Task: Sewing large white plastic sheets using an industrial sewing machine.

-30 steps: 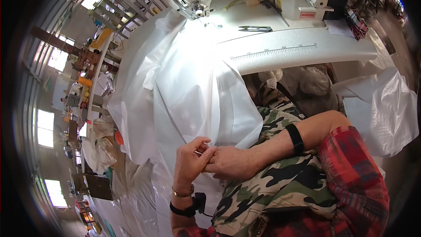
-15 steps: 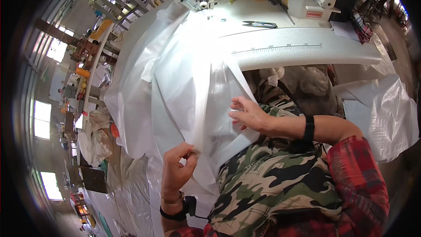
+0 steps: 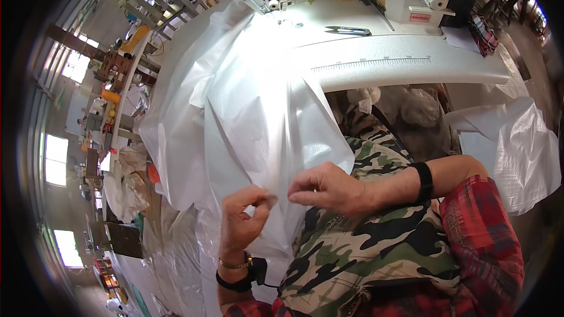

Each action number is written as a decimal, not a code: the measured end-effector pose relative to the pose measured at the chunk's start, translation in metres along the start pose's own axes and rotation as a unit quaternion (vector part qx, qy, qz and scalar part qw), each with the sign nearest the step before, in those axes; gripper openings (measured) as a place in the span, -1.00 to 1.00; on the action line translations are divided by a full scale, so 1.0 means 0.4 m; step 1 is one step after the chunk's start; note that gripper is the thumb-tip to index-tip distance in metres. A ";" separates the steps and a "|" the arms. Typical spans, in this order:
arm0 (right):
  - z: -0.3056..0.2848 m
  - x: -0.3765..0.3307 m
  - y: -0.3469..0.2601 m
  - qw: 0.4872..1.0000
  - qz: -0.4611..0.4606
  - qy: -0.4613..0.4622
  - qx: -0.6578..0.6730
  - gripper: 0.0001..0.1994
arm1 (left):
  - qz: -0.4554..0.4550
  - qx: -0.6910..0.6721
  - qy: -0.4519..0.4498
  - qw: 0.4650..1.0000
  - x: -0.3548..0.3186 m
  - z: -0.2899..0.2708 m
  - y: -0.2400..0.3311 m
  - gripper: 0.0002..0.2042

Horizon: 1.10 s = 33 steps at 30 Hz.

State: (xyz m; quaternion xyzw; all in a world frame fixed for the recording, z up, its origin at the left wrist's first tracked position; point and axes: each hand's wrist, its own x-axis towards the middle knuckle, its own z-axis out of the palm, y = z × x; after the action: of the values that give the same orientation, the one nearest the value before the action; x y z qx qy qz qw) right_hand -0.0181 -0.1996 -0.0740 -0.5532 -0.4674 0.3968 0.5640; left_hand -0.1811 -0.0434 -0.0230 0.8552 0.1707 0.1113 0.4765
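A large translucent white sheet, thin and plastic-looking, drapes from the sewing machine toward my lap. Its upper part lies under the machine's lit needle area, where glare hides detail. My left hand pinches a folded edge of the sheet between thumb and fingers. Just to its right, my right hand is closed in a pinch at the sheet, fingertips pointing toward my left hand. How much sheet lies between those fingertips is hard to see.
Thread snips lie on the machine bed beyond a printed ruler scale. A camouflage apron covers my lap. More white sheeting hangs at the right. A cluttered shelf runs along the left.
My right hand has moved down and left from the sheet's right part, its fingers closing. My left hand has shifted slightly right with the edge. The sheet's right flap has unfolded outward.
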 end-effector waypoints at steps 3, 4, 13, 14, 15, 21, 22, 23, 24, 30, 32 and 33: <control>0.015 -0.020 -0.020 0.993 -0.020 -0.044 -0.111 -0.81 | -0.003 -0.032 -0.020 0.999 -0.009 0.051 -0.025 -0.88; 0.018 -0.024 -0.020 0.988 -0.029 -0.050 -0.140 -0.82 | -0.005 -0.044 -0.040 0.998 -0.009 0.060 -0.028 -0.87; 0.046 -0.022 -0.010 0.951 -0.082 -0.106 -0.279 -0.82 | -0.094 -0.185 -0.046 0.977 -0.028 0.103 -0.066 -0.87; 0.045 -0.021 -0.009 0.951 -0.080 -0.105 -0.279 -0.82 | -0.094 -0.186 -0.048 0.977 -0.024 0.112 -0.063 -0.87; 0.045 -0.019 -0.009 0.943 -0.085 -0.124 -0.295 -0.83 | -0.097 -0.229 -0.028 0.968 -0.022 0.119 -0.059 -0.85; 0.014 -0.015 -0.022 0.916 -0.148 -0.191 -0.320 -0.86 | -0.140 -0.273 -0.004 0.952 0.013 0.142 -0.075 -0.85; 0.003 -0.017 -0.023 0.907 -0.184 -0.205 -0.317 -0.87 | -0.137 -0.265 -0.004 0.954 0.016 0.143 -0.079 -0.85; -0.012 -0.021 -0.030 0.906 -0.185 -0.213 -0.316 -0.87 | -0.139 -0.268 0.003 0.953 0.011 0.139 -0.086 -0.85; -0.039 -0.032 -0.043 0.905 -0.163 -0.199 -0.338 -0.85 | -0.132 -0.260 0.011 0.956 0.008 0.134 -0.097 -0.87; -0.169 -0.108 0.021 0.836 -0.003 -0.131 -0.533 -0.77 | -0.123 -0.238 0.054 0.962 0.006 0.131 -0.074 -0.89; -0.181 -0.117 0.088 0.825 -0.050 -0.075 -0.558 -0.79 | -0.106 -0.228 0.056 0.966 0.003 0.129 -0.068 -0.90; -0.186 -0.113 0.103 0.824 -0.054 -0.079 -0.558 -0.79 | -0.095 -0.202 0.056 0.973 0.004 0.128 -0.065 -0.93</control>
State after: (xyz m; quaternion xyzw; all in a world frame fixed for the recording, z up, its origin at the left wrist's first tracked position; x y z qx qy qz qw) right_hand 0.0456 -0.2590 -0.1154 -0.7142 -0.6810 0.0800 0.1407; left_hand -0.1665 -0.0697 -0.0718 0.7136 0.2521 0.1453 0.6373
